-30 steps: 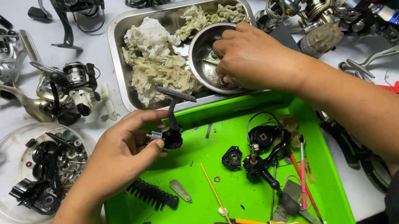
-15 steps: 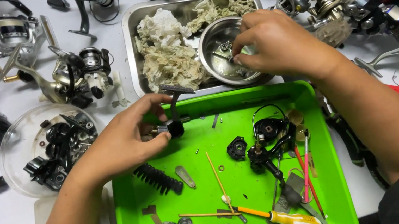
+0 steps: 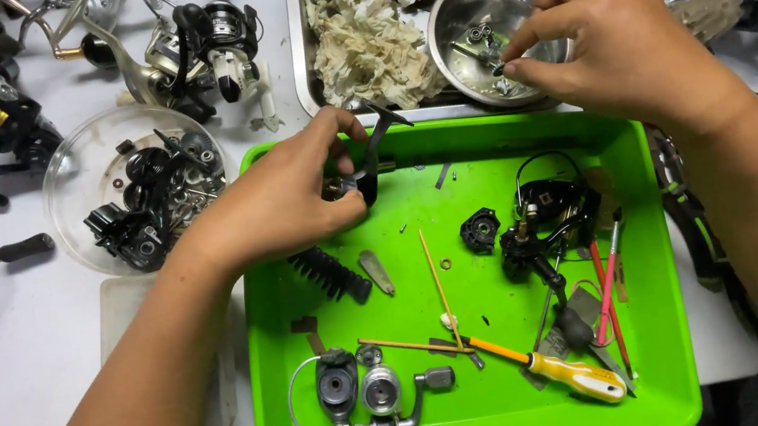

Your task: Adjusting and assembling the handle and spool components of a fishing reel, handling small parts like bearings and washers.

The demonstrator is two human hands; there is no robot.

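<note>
While the left hand [image 3: 282,197] hovered over the far-left corner of the green tray [image 3: 658,301], its fingers were clamped on a small dark reel part [image 3: 369,159], whose thin arm ran with its long axis from about seven o'clock up to one o'clock, the free end pointing toward the metal pan [image 3: 302,44] of crumpled rags. At two o'clock from it, the right hand [image 3: 619,42] reached into the round steel bowl [image 3: 455,16], thumb and forefinger pinched together on a tiny metal piece [image 3: 498,68], too small to identify. A yellow-handled screwdriver [image 3: 563,374] lay at five o'clock in the tray; a clear dish [image 3: 74,178] of dark parts sat on the worktop [image 3: 10,358] at nine o'clock.
</note>
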